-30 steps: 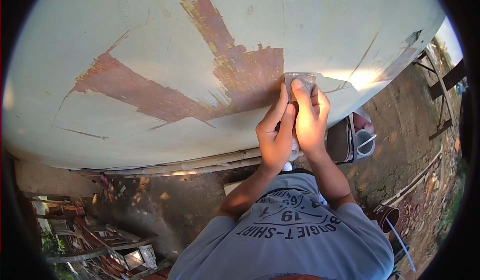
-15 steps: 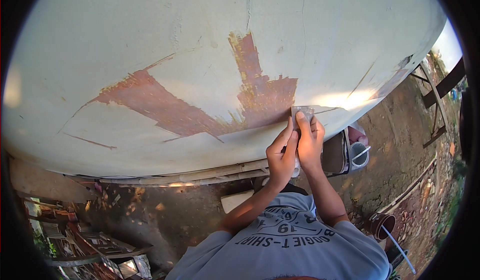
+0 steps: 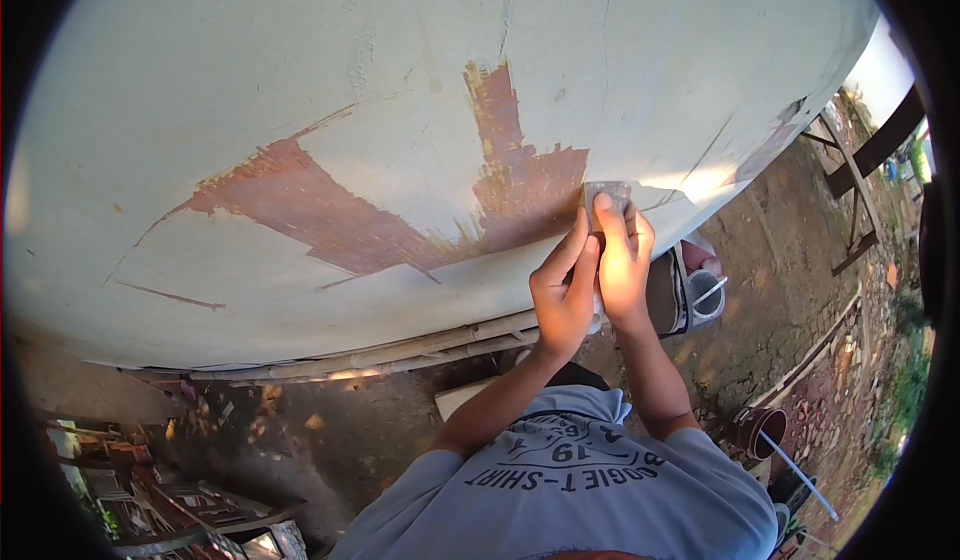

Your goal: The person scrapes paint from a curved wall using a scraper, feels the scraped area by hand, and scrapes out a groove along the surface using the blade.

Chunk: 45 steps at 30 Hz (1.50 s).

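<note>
A pale painted wall (image 3: pixel 330 50) with a curved look fills the upper view. Paint is stripped from it in reddish-brown patches (image 3: pixel 300 200), ragged at the edges and yellowish in places. Against the right edge of the right-hand patch rests the flat grey metal blade of a scraper (image 3: pixel 590 200). My right hand (image 3: pixel 625 265) grips it, fingers laid along the blade. My left hand (image 3: pixel 563 295) is closed around its lower part from the other side, fingertips close to the blade. Both hands hide the handle.
Bamboo poles (image 3: pixel 400 355) run along the wall's lower edge. A bucket (image 3: pixel 706 295) with a white stick stands beside a dark bag-like container (image 3: pixel 664 295). Behind, at lower right, is a brown bucket (image 3: pixel 757 430) with a pale rod. Scrap wood (image 3: pixel 170 500) lies at lower left.
Both hands and the scraper have moved a short way up the wall, along the right patch's edge. The view has shifted slightly. The grip looks the same.
</note>
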Tool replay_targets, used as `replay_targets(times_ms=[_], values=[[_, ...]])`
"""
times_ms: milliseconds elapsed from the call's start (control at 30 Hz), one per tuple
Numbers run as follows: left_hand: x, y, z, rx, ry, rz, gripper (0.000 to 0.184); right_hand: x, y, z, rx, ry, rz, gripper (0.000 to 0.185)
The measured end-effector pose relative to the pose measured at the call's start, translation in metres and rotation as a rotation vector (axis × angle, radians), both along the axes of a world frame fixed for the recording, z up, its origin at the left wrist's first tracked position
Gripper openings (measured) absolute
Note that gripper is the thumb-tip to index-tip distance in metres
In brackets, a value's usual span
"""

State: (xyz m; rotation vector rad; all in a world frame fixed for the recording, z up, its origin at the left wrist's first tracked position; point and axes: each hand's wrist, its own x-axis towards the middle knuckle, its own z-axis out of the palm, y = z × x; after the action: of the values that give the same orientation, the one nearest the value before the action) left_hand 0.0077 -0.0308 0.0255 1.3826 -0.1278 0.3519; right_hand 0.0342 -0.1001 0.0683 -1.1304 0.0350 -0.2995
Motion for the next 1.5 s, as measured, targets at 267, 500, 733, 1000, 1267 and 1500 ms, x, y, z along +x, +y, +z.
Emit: replay_targets(times_ms=[267,500,733,1000,1267,1500], values=[[0.001,0.012,0.030,-0.053,0.065,-0.055,0.036,0.003,0.003,0.015,-0.016,-0.093,0.031,0.020],[0.001,0.006,-0.001,-0.005,-0.006,0.005,0.037,0.001,0.010,-0.011,-0.037,0.005,-0.083,0.021],[0.000,0.004,0.006,-0.026,-0.053,0.038,0.035,-0.002,0.009,-0.001,-0.019,-0.023,-0.075,0.021],[-0.002,0.011,0.059,-0.261,0.079,-0.161,0.037,0.003,0.008,0.036,0.034,-0.040,-0.014,0.022],[0.000,0.015,0.064,-0.195,0.062,-0.170,0.037,0.001,0.006,0.028,-0.004,-0.048,-0.016,0.022],[0.000,0.007,0.044,-0.082,-0.020,-0.052,0.037,0.002,0.009,0.016,0.006,-0.037,-0.057,0.023]])
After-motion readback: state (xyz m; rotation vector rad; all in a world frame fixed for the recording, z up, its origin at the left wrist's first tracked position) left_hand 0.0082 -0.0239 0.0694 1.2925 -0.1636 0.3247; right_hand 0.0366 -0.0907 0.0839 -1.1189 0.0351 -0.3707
